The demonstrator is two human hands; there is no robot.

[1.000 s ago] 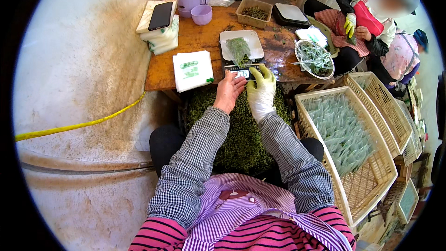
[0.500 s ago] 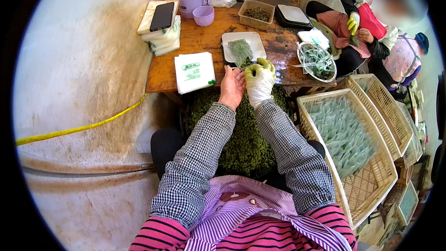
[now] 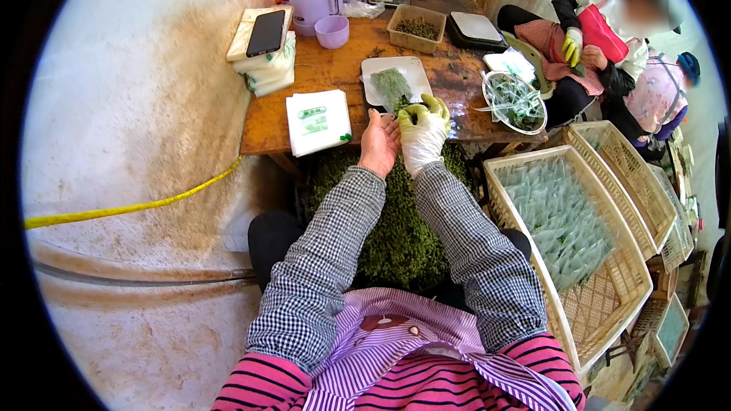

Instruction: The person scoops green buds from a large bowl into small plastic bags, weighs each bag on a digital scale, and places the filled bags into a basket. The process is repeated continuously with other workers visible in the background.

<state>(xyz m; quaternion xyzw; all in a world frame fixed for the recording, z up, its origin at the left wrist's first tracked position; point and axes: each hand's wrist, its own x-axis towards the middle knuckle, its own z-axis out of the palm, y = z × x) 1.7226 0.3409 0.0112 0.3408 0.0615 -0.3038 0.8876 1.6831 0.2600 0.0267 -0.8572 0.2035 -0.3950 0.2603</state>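
Observation:
A clear bag of green leaves (image 3: 391,85) lies on the pale pan of a scale (image 3: 371,74) near the table's front edge. My left hand (image 3: 379,141), bare, is half turned palm up just below the scale, fingers loosely extended and holding nothing. My right hand (image 3: 422,137), in a white and yellow-green glove, has its fingers curled over the bag's lower end, touching or pinching it or some leaves; the fingertips are partly hidden. A stack of white printed bags (image 3: 317,123) lies left of the scale. A large dark green heap of leaves (image 3: 392,243) sits below, between my legs.
The wooden table (image 3: 266,118) also holds a phone (image 3: 266,30), thermos (image 3: 314,0), cup (image 3: 333,32), leaf tub (image 3: 415,28) and bowl of bags (image 3: 512,100). Plastic baskets (image 3: 571,320), one filled with packets, stand right. A co-worker (image 3: 579,46) sits beyond; another person (image 3: 661,87) is behind.
My right hand has moved from the scale's display up to the bag's end, and its fingers have curled there. My left hand has shifted slightly up and right, fingers still extended.

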